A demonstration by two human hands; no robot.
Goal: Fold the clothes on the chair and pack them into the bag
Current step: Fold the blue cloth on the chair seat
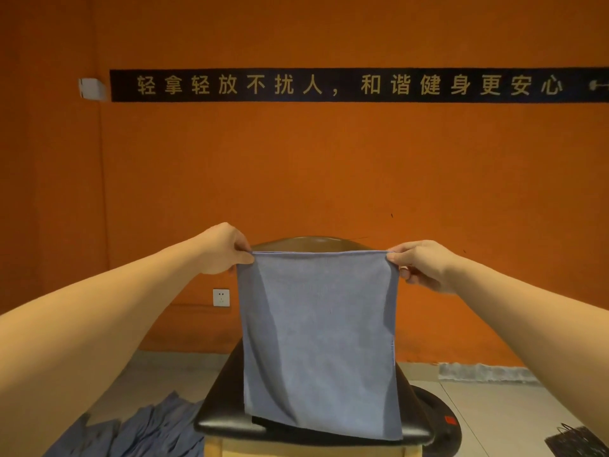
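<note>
Clearly the folding is under way but far from finished. A blue cloth (316,341) hangs between the two hands. Judging by the paired edges along its top it is already doubled, and it likely needs at least one more fold before it is small enough to pack. Below the left hand (224,249), a pile (155,427) of blue clothes lies rumpled beside the chair (227,390). They look loose, but whether they are folded or waiting cannot be told. Below and outside the right hand (425,265), at the frame's corner, lies a dark thing with thin handles that is probably the bag (575,440). Nothing shows inside it, so the packing seems not yet begun.

Both hands are raised at about the same height and well apart, stretching the cloth's top edge taut between them. The left hand pinches the left top corner between thumb and curled fingers. The right hand pinches the right top corner likewise, thumb on the near side and the other fingers curled behind. The cloth hangs straight down from them in front of the chair's back. Its lower edge is at the seat or just above it; which cannot be told. A socket (221,297) sits in the wall below the left hand.
</note>
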